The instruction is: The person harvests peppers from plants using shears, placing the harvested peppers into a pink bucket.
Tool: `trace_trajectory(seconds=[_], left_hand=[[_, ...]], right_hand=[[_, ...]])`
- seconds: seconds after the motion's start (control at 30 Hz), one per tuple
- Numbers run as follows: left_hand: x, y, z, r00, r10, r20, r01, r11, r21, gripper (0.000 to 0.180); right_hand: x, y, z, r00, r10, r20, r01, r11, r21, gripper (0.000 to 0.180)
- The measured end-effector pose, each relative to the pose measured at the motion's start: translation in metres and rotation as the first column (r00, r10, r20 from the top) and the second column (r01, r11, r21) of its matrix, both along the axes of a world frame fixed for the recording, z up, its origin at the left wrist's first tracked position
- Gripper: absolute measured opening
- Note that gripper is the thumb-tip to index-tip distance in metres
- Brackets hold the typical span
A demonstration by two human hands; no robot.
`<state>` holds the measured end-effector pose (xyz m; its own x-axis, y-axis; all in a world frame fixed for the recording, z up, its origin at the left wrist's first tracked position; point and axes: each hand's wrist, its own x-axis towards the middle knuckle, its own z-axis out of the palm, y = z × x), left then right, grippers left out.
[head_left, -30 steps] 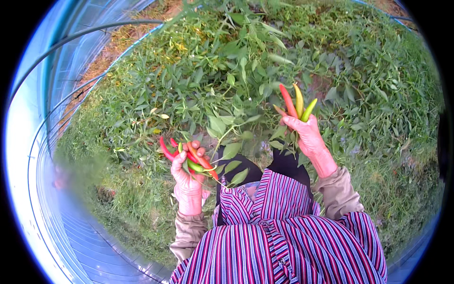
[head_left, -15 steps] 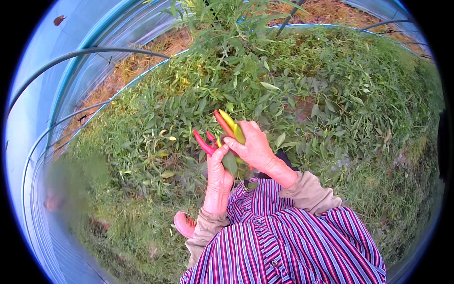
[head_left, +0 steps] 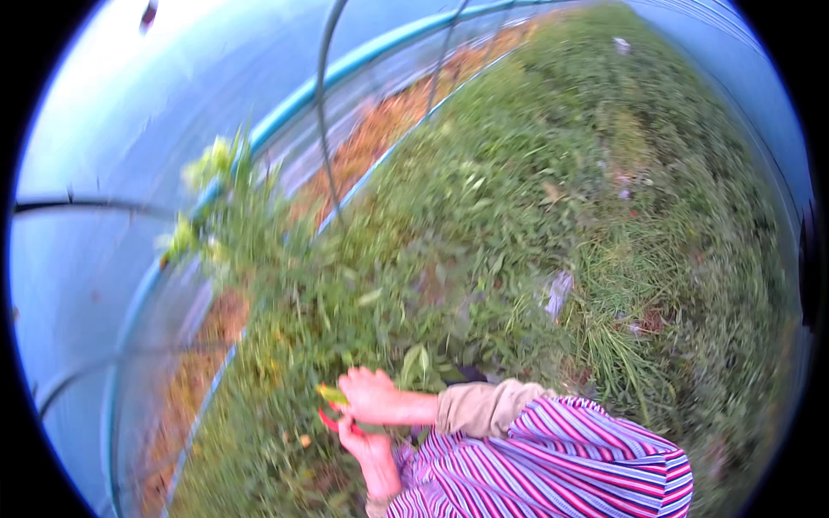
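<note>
Low in the picture, left of its middle, my two hands are close together, blurred a little by motion. My right hand (head_left: 370, 397) is closed around chili peppers; a yellow-green chili pepper (head_left: 331, 394) sticks out on its left side, with a bit of red beside it. Just below, my left hand (head_left: 366, 446) is closed on chili peppers too, and a red chili pepper (head_left: 328, 420) points out past its thumb. The rest of what the hands hold is hidden behind the fingers.
Dense green plants (head_left: 484, 233) cover the ground ahead. A tall leafy plant (head_left: 250, 224) rises at the left before the bent blue pipes (head_left: 285, 104) and plastic sheeting (head_left: 104, 129) of a tunnel. A pale scrap (head_left: 560, 292) lies among grass at the right.
The view has swung to the right, so the tall plant and tunnel wall shift left. My hands, still holding the peppers, appear lower and further left in the picture.
</note>
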<state>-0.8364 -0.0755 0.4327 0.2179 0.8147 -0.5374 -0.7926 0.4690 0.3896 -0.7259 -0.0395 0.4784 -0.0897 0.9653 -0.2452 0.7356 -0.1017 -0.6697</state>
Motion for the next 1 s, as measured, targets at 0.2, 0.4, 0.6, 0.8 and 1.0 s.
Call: trace_trajectory(seconds=[0.2, 0.4, 0.6, 0.8, 1.0], left_hand=[[0.001, -0.021, -0.016, 0.974, -0.22, 0.047, 0.222, 0.974, -0.051, 0.053], [-0.009, -0.018, -0.029, 0.921, -0.361, 0.143, 0.343, 0.929, 0.137, 0.082], [0.007, -0.056, 0.03, 0.724, -0.144, -0.675, 0.548, 0.715, 0.435, 0.079], [0.01, -0.052, 0.041, 0.929, -0.351, 0.113, 0.293, 0.889, 0.352, 0.043], [0.013, -0.061, 0.037, 0.871, -0.428, 0.241, 0.34, 0.879, 0.333, 0.035]], right_hand=[[0.015, -0.032, -0.01, 0.995, -0.088, -0.051, 0.086, 0.995, -0.049, 0.052], [0.004, -0.054, -0.001, 0.995, -0.091, 0.029, 0.091, 0.996, -0.002, 0.067], [-0.001, -0.065, 0.019, 0.993, -0.115, 0.021, 0.115, 0.993, 0.012, 0.062], [-0.024, -0.08, 0.007, 0.969, -0.246, 0.03, 0.226, 0.929, 0.293, 0.021], [-0.013, -0.085, 0.008, 0.988, -0.136, -0.075, 0.148, 0.972, 0.185, 0.027]])
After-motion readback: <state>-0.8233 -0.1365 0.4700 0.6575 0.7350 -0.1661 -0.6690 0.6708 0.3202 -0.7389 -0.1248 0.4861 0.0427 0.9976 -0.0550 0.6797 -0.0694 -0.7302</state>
